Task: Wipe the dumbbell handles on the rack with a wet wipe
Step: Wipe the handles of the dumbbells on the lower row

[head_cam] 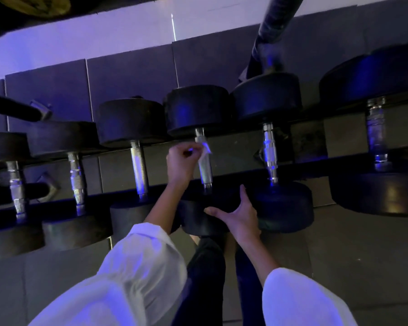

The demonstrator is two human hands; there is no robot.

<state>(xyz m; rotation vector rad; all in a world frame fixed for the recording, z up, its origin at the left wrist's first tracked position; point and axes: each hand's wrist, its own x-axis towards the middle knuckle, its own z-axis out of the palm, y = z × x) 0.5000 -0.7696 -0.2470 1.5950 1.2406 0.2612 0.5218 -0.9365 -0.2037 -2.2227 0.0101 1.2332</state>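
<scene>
In the head view the left hand (180,162) has its grip pinched on the wipe (206,147), pressed to the far end of the middle handle (205,169); the handle lies just right of that hand with its long axis running near to far, so I judge the stroke should run toward the near head (193,222). The right hand (238,217), grip spread and holding nothing, rests on that head. The left handle (139,170) and right handle (270,154) on the rack (236,178) stand well apart, blocking nothing.
</scene>
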